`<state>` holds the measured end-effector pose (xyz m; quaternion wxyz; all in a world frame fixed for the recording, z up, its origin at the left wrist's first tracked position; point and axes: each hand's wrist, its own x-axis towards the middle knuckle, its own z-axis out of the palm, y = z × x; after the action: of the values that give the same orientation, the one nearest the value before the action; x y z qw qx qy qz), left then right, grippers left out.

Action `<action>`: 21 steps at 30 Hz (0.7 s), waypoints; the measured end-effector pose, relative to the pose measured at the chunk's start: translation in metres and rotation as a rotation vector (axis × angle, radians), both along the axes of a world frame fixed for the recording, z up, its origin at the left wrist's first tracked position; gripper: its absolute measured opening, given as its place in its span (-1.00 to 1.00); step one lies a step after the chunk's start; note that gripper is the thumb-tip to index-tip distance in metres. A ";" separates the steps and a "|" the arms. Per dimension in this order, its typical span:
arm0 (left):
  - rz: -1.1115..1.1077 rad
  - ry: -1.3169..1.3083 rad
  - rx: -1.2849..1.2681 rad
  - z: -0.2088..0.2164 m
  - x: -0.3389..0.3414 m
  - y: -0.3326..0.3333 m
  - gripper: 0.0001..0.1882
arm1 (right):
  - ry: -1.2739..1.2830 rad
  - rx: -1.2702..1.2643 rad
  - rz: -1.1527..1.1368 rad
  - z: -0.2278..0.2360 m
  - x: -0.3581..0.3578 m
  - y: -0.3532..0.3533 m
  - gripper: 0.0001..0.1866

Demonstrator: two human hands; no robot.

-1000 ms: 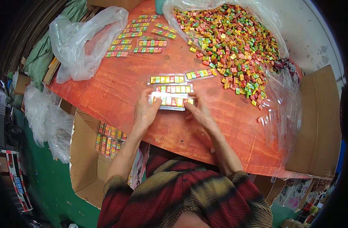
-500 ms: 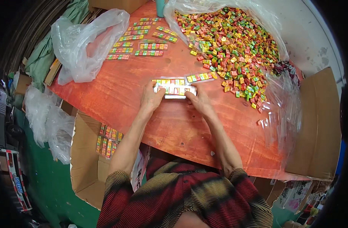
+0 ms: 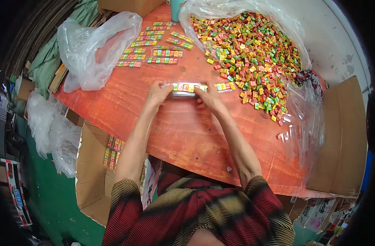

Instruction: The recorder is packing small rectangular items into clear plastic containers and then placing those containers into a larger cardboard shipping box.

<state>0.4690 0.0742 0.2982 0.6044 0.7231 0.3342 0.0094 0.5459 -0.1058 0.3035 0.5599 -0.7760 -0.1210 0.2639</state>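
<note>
My left hand (image 3: pixel 158 95) pinches the left end of a clear plastic tray (image 3: pixel 186 89) with a row of small red, yellow and green wrapped candies. At its other end, my right hand (image 3: pixel 211 97) grips with thumb and fingers. The tray is just above or on the red tabletop; which of the two, I cannot tell. Just beyond my right hand lies another filled candy strip (image 3: pixel 226 86), partly hidden by the fingers. A large heap of loose wrapped candies (image 3: pixel 253 53) spreads over the far right, on a clear plastic sheet.
Several filled strips (image 3: pixel 163 60) lie in rows at the far left of the table (image 3: pixel 187 139), beside a crumpled clear bag (image 3: pixel 83 61). An open carton (image 3: pixel 91 172) with filled strips stands below the left edge. Cardboard (image 3: pixel 339 139) rises at the right; a teal cup (image 3: pixel 176 10) stands far back.
Both hands have moved the held tray slightly away from me, over the strip behind it. Two candy rows showed there before; now one shows between my hands.
</note>
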 end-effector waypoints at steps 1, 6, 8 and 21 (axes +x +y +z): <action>-0.009 -0.082 0.161 -0.026 0.001 0.020 -0.46 | 0.005 -0.047 0.025 0.002 -0.003 0.007 -0.46; -0.093 -0.049 0.243 0.012 0.004 -0.003 -0.34 | -0.345 -0.197 0.066 -0.033 0.025 -0.008 -0.43; -0.042 0.000 -0.015 0.026 -0.003 -0.006 -0.28 | -0.413 -0.242 0.130 -0.014 0.023 -0.004 -0.43; -0.003 0.096 -0.024 0.017 0.007 0.014 -0.21 | -0.352 -0.666 0.926 0.054 0.027 0.038 -0.50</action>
<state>0.4760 0.0879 0.3155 0.5962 0.7160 0.3618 -0.0302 0.5728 -0.0679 0.3577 0.0846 -0.8086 -0.4484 0.3715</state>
